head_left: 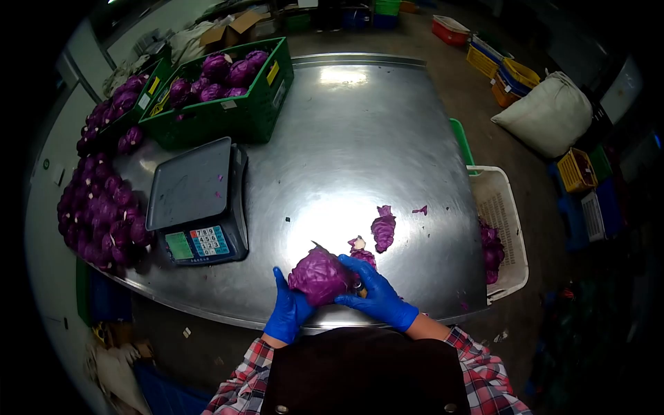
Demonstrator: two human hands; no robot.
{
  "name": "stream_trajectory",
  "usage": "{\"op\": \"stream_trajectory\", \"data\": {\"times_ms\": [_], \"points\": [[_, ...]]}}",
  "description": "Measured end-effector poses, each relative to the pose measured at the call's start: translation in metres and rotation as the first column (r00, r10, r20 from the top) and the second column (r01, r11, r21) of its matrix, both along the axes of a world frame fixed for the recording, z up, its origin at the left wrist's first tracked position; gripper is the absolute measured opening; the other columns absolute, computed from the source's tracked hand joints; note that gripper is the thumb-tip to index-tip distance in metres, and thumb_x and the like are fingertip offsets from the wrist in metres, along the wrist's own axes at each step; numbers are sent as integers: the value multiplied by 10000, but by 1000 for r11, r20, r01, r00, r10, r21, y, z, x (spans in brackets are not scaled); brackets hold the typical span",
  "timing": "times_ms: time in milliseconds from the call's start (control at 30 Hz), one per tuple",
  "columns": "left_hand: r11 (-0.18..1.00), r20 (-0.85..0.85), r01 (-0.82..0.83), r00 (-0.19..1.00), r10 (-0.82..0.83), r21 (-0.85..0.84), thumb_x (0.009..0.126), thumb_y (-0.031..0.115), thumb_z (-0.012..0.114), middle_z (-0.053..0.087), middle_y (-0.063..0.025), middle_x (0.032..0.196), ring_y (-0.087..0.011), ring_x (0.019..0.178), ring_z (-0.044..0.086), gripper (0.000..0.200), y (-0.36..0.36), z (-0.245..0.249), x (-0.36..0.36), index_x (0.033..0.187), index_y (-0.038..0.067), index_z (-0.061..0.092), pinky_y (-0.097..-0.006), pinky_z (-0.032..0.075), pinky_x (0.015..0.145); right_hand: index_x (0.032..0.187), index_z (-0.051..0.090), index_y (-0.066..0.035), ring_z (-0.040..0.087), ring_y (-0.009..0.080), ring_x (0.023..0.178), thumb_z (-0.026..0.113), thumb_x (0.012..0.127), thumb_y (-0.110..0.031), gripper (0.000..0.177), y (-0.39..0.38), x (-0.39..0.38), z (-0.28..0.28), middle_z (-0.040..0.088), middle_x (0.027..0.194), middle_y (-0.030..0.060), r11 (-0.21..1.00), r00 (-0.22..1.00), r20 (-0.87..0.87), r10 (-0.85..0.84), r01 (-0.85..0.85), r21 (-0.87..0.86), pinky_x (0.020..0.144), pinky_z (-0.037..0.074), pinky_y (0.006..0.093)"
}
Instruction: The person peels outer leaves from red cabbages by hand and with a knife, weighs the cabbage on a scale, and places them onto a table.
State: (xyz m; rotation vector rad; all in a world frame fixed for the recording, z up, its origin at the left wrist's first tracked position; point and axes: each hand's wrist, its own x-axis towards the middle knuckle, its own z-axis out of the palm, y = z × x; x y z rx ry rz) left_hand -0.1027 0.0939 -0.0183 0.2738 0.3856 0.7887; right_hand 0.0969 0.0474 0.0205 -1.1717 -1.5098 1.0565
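Observation:
A red cabbage [319, 277] is held between my two blue-gloved hands over the front edge of the metal table [360, 152]. My left hand [288, 304] cups it from the left and below, thumb raised. At its right side my right hand [377, 294] has its fingers bent around a small object with a yellowish part, mostly hidden, too small to name. Loose purple leaves [383, 229] lie on the metal just beyond my right hand, one piece with a pale stem end.
A scale [197, 200] stands left of my hands, with a heap of cabbages [104, 214] beyond it. Green crates [257, 111] of cabbages are at the back left. A white basket [513, 235] with purple leaves stands off the table's right edge.

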Motion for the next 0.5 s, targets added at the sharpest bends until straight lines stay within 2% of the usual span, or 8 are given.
{"op": "stream_trajectory", "data": {"times_ms": [100, 167, 233, 300, 367, 400, 433, 500], "points": [[999, -188, -50, 981, 49, 1, 754, 790, 354, 316, -232, 1410, -382, 1299, 329, 1004, 4, 9, 11, 1435, 69, 197, -534, 267, 1073, 1241, 495, -60, 546, 233, 1102, 704, 807, -197, 501, -2, 11, 12, 556, 1148, 127, 999, 999, 17, 38, -39, 24, 927, 446, 320], [1000, -90, 0, 996, 0, 8, 780, 770, 332, 311, -244, 1409, -381, 1298, 332, 963, 6, 1, 12, 1429, 67, 226, -537, 277, 1066, 1066, 600, -62, 611, 143, 840, 645, 839, -104, 235, 2, 25, 11, 615, 976, 76, 999, 997, 66, -44, 45, -19, 747, 492, 265], [997, 48, 74, 996, -73, -13, 794, 761, 310, 319, -247, 1404, -382, 1290, 347, 943, 6, -1, 10, 1422, 62, 242, -535, 286, 1062, 1036, 608, -55, 613, 129, 787, 634, 844, -96, 198, 9, 38, 18, 620, 944, 61, 959, 989, -4, -145, 140, -249, 712, 498, 248], [987, 192, 161, 970, -152, -31, 807, 752, 287, 328, -250, 1398, -382, 1281, 362, 924, 6, -5, 9, 1415, 57, 258, -534, 295, 1057, 1138, 577, -62, 611, 135, 791, 627, 861, -141, 293, 14, 43, 37, 608, 1035, 58, 964, 994, -37, -106, 93, -248, 718, 500, 250], [872, 536, 451, 792, -291, -193, 805, 745, 319, 322, -234, 1405, -377, 1270, 382, 933, 6, -8, 9, 1420, 48, 230, -524, 338, 1037, 1253, 506, -55, 600, 95, 845, 606, 882, -127, 391, 19, 37, 51, 582, 1148, 61, 914, 950, -275, 150, -239, -328, 667, 493, 200], [833, 524, 447, 819, -234, -327, 828, 722, 300, 326, -245, 1397, -402, 1248, 399, 895, 2, -1, 11, 1421, 55, 230, -525, 348, 1030, 1335, 423, -63, 604, 114, 892, 604, 887, -154, 492, 22, 31, 28, 498, 1296, 83, 919, 913, -278, 298, -354, -176, 716, 499, 221], [832, 523, 449, 819, -236, -327, 828, 722, 300, 326, -245, 1397, -402, 1248, 399, 895, -2, 6, 13, 1421, 55, 230, -525, 348, 1030, 1298, 466, -50, 602, 110, 854, 606, 885, -147, 447, 20, 26, 23, 556, 1184, 68, 921, 922, -185, 341, -367, -132, 710, 495, 236], [845, 447, 411, 862, -238, -342, 859, 683, 286, 351, -252, 1379, -421, 1225, 420, 844, -8, 15, 18, 1421, 56, 229, -530, 357, 1022, 1264, 501, -42, 592, 96, 825, 626, 867, -117, 423, 14, 26, 32, 569, 1077, 65, 797, 886, -391, 248, -416, -437, 669, 482, 228]]}}
